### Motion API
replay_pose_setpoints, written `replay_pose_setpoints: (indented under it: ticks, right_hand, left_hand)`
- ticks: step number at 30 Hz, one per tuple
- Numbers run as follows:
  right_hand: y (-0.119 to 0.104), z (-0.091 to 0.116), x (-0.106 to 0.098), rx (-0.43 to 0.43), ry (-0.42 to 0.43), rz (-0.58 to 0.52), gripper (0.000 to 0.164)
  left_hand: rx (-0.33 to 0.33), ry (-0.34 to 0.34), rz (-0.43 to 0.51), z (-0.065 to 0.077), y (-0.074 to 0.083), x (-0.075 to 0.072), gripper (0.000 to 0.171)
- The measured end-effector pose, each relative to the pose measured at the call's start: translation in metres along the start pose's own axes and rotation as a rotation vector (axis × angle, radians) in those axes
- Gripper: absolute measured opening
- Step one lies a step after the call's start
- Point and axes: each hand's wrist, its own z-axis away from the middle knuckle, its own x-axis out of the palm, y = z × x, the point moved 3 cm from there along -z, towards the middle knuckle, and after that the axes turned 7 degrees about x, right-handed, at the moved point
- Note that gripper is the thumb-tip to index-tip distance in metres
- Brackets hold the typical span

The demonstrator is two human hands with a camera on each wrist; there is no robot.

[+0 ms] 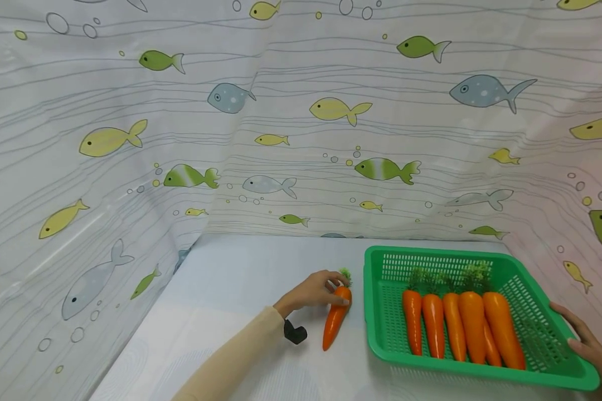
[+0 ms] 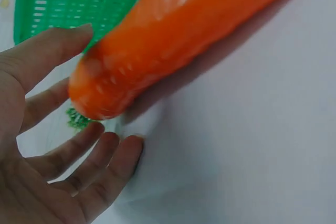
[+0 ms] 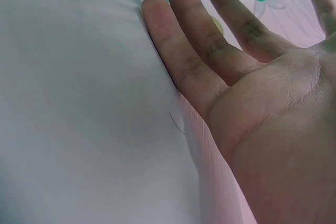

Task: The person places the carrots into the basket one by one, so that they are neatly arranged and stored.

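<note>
A single orange carrot (image 1: 333, 327) with a short green top lies on the table, left of the green basket (image 1: 373, 312). My left hand (image 1: 312, 289) is over its thick end. In the left wrist view the thumb and spread fingers (image 2: 123, 161) stand loosely around that end of the carrot (image 2: 157, 35), with gaps showing below it. Several carrots (image 1: 471, 323) lie side by side in the basket, green tops toward the back. At the basket's right end is my right hand (image 1: 589, 345); its fingers (image 3: 184, 59) look straight against the basket's side.
A pale cloth covers the table (image 1: 261, 267). Behind and on both sides hangs a fish-patterned sheet (image 1: 291, 161). A small black device (image 1: 295, 332) sits at my left wrist.
</note>
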Motion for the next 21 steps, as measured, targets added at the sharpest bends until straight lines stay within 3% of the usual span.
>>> replay_pose_setpoints:
  ticks: [6,12,21]
  right_hand:
    - [-0.002,0.0,0.001,-0.03,-0.032,-0.053,0.063]
    - [0.0,-0.001,0.0,-0.036,-0.037,-0.058,0.064]
    - [-0.004,0.0,0.001,-0.087,-0.071,-0.036,0.065]
  left_hand:
    - [-0.012,-0.024,-0.021,-0.003,-0.005,0.004,0.037]
    - [0.004,-0.065,-0.059,-0.004,0.003,0.003,0.036]
    - [-0.015,-0.019,-0.03,0.001,0.002,0.001,0.045]
